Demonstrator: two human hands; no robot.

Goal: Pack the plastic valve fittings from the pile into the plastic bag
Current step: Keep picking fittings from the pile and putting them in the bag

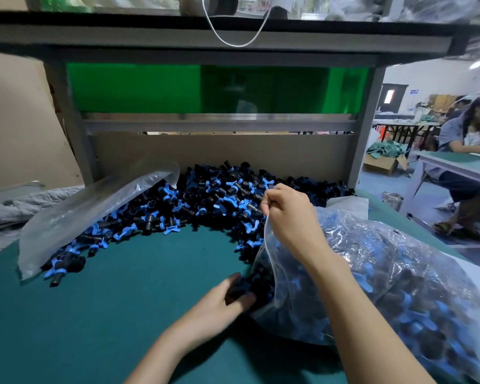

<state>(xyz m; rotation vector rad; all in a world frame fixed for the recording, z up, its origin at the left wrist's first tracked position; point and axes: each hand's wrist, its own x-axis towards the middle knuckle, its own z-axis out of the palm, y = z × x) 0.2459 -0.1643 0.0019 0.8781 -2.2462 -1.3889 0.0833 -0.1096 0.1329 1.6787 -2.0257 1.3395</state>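
Two hands share the job. The right hand pinches the plastic bag by its rim and lifts it so the mouth gapes. At the mouth, the left hand is blurry; its fingers seem curled round a few fittings. The bag looks nearly full. The pile lies behind it on the desk.

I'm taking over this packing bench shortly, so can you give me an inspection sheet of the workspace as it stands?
Surface: green mat, lying flat.
Job's things: valve fittings piled along the back; plastic bag at right, largely filled.
Clutter: second clear bag lying over the pile's left end.
Hands: left hand grips fittings at the bag's mouth, blurred; right hand pinches the bag's rim, holding it up.
Cables: white cord loops down from the shelf above.
Surroundings: green panel behind; seated person at another table, right.
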